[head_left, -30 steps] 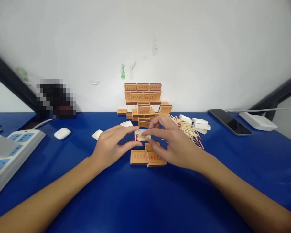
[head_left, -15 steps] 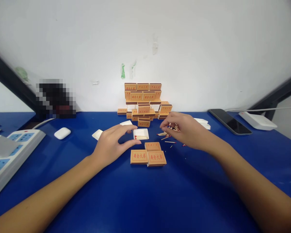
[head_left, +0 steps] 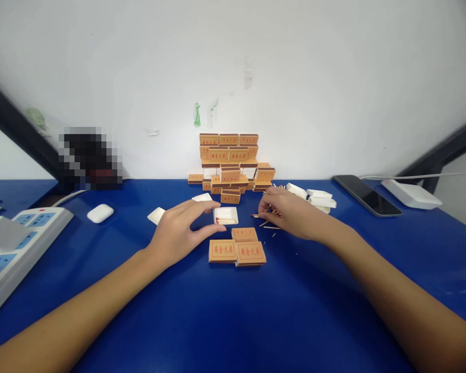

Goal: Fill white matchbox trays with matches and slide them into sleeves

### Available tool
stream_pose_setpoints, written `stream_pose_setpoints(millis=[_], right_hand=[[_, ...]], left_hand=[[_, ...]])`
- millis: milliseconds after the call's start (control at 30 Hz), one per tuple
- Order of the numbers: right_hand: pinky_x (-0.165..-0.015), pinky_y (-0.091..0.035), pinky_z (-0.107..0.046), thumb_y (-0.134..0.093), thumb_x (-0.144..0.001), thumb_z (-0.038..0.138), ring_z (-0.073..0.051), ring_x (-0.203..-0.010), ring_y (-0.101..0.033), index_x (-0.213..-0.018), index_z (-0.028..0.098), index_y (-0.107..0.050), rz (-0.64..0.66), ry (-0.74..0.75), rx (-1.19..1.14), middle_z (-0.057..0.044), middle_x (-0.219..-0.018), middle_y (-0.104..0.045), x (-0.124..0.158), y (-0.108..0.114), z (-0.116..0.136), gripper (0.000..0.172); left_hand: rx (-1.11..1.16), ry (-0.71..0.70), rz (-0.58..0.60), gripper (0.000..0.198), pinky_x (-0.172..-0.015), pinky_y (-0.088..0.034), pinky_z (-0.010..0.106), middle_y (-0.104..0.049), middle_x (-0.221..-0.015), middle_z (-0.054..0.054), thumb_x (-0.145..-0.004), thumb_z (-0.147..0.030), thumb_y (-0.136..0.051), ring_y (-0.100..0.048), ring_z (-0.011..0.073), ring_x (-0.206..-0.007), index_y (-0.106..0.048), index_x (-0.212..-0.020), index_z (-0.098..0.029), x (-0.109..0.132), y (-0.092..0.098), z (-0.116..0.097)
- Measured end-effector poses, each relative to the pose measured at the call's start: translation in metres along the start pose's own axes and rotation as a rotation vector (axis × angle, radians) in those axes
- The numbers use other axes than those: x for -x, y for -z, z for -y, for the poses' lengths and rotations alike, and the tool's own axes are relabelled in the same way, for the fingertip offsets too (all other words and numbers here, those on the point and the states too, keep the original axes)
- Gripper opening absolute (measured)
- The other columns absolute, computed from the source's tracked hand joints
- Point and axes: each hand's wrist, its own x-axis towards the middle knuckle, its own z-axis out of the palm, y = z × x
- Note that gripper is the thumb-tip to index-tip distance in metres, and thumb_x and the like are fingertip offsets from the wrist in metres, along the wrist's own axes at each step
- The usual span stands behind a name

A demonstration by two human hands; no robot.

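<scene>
A white matchbox tray (head_left: 230,212) with several red-tipped matches lies at the centre. My left hand (head_left: 182,225) rests at its left side, thumb and fingers apart, holding nothing. At the pile of loose matches (head_left: 271,211), my right hand (head_left: 285,210) has thumb and fingertips closed around match ends. Nearer to me lie three closed matchboxes, one on the left (head_left: 222,250), one on the right (head_left: 250,253) and one behind (head_left: 244,234). Against the wall stands a stack of matchboxes (head_left: 229,155).
White trays (head_left: 320,199) lie behind my right hand, near a phone (head_left: 367,195) and a white device (head_left: 410,194). At the left are two white trays, an earbud case (head_left: 100,213) and a power strip (head_left: 27,233).
My right hand has moved slightly left and down onto the match pile, and its fingertips have closed on matches. More of the white trays behind it shows. My left hand stays in place.
</scene>
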Motion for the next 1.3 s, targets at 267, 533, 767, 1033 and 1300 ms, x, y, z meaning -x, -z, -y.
stream_pose_setpoints(millis=[267,533,767,1033,1300], right_hand=[[-0.079,-0.046,-0.039,-0.057,-0.1,0.024,-0.025,-0.091,-0.059,-0.083,0.021,-0.061,0.005,0.006,0.003,-0.009,-0.093,-0.063,0.0,0.0,0.002,0.018],[-0.08,-0.046,-0.039,-0.047,-0.1,0.018,-0.025,-0.09,-0.057,-0.084,0.022,-0.057,0.007,-0.008,0.078,-0.01,-0.094,-0.062,0.002,-0.004,0.001,0.02],[-0.085,-0.05,-0.04,-0.048,-0.106,0.023,-0.026,-0.097,-0.058,-0.095,0.022,-0.057,-0.174,0.063,-0.014,-0.01,-0.102,-0.063,0.004,0.002,0.049,0.014],[-0.097,-0.053,-0.05,-0.047,-0.105,0.014,-0.033,-0.116,-0.057,-0.098,0.014,-0.065,-0.302,0.183,0.15,-0.021,-0.12,-0.066,-0.003,-0.031,0.091,0.019],[-0.092,-0.053,-0.041,-0.048,-0.107,0.022,-0.025,-0.104,-0.064,-0.099,0.021,-0.063,-0.332,0.152,-0.05,-0.01,-0.108,-0.07,0.004,0.011,0.064,0.017]], left_hand=[[0.007,0.005,0.006,0.039,-0.086,-0.064,0.033,-0.08,-0.109,0.006,-0.09,-0.042,-0.081,-0.077,0.0196,-0.092,-0.071,-0.122,-0.022,0.001,0.0,0.0],[0.009,0.011,0.016,0.041,-0.086,-0.063,0.033,-0.08,-0.11,0.005,-0.089,-0.042,-0.082,-0.077,0.0198,-0.093,-0.071,-0.123,-0.022,0.001,0.0,0.001],[0.031,0.013,0.016,0.044,-0.083,-0.062,0.031,-0.079,-0.103,0.004,-0.087,-0.039,-0.085,-0.076,0.0181,-0.09,-0.071,-0.124,-0.02,0.001,-0.002,-0.001],[0.06,-0.031,0.01,0.045,-0.088,-0.062,0.03,-0.08,-0.107,0.005,-0.087,-0.034,-0.085,-0.077,0.0187,-0.094,-0.068,-0.126,-0.019,0.0,0.0,-0.007],[0.04,0.01,-0.022,0.046,-0.088,-0.061,0.028,-0.08,-0.103,0.003,-0.083,-0.036,-0.087,-0.076,0.0171,-0.089,-0.072,-0.124,-0.02,-0.001,0.002,-0.007]])
